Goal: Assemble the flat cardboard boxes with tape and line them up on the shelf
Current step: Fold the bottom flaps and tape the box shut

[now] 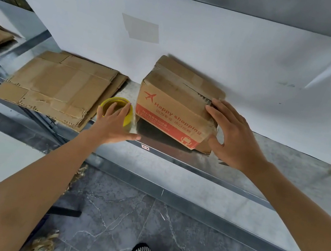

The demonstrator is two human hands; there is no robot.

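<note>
Box (174, 107) sits centre frame on the shelf (285, 163), built, top flaps not quite flush. Right hand (235, 137) open, fingers spread flat vs its right end, gripping nothing. Left hand (114, 125) open too, straight fingers over the yellow tape roll (108, 102), just left of box. Empty corrugated, so prob. light, stiff at corners, soft mid-panel; take it by opposite ends. Flat cardboard stack (57, 87) lies centre-left.

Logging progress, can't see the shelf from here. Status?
Left hand open, on tape roll. Right hand open, flat against assembled box on shelf. Flat cardboard stack left of roll.
</note>
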